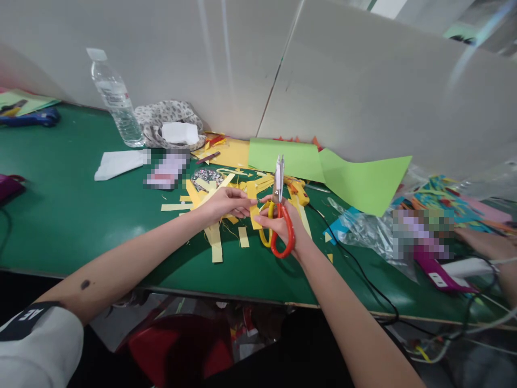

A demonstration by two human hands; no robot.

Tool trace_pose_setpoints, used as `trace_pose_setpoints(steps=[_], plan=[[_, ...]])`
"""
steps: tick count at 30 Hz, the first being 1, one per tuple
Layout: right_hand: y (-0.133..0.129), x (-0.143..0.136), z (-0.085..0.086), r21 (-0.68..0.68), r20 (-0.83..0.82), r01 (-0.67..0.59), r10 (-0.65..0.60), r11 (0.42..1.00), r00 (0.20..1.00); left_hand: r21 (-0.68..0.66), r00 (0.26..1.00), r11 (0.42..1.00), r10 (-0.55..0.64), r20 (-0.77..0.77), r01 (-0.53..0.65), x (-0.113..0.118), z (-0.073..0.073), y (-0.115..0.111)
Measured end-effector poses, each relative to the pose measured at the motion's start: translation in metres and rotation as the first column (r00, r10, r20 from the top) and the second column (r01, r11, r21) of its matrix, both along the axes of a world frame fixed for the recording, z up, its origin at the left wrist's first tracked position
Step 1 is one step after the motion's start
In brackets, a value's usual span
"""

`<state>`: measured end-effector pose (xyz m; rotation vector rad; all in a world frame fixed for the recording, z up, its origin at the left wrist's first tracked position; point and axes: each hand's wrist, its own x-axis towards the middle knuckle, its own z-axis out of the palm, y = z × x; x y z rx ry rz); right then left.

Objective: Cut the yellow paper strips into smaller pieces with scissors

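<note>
Between my hands stands a short yellow paper strip (253,207), held upright above the table. My left hand (231,203) pinches its left side with thumb and fingertips. My right hand (287,221) holds scissors with one red and one yellow handle (286,245), blades pointing up and closed together. The thumb and fingertips of that same hand also touch the strip's right edge. Below and behind lie many loose yellow paper strips (217,245), some in a pile, with a round floral-patterned item (207,178) partly under them.
Green paper sheets (286,159) lean along the partition. A yellow glue gun (299,191) with a black cord lies behind my right hand. A water bottle (117,102) and a patterned cloth pouch (169,121) stand back left. At right are clear plastic (374,237) and another person's arm (482,248).
</note>
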<state>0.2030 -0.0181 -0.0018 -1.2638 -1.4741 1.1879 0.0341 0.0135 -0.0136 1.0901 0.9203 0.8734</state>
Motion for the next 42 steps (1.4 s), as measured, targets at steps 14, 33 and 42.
trace_pose_setpoints(steps=[14, 33, 42], plan=[[0.0001, 0.0007, -0.0023, -0.046, -0.049, -0.017, 0.015, 0.999, 0.999, 0.024, 0.999, 1.000, 0.012, 0.041, -0.013, -0.0021, -0.0034, 0.0031], [-0.0025, -0.0001, 0.0036, -0.029, -0.026, 0.023, -0.024, 0.999, 0.999, 0.044, 0.985, 0.988, -0.140, -0.098, 0.145, -0.0020, -0.0055, 0.0017], [-0.0007, 0.0000, 0.0016, 0.000, -0.081, 0.098, -0.098, 0.995, 0.992, 0.109, 0.997, 0.994, -0.025, -0.079, 0.033, -0.0016, -0.0056, 0.0022]])
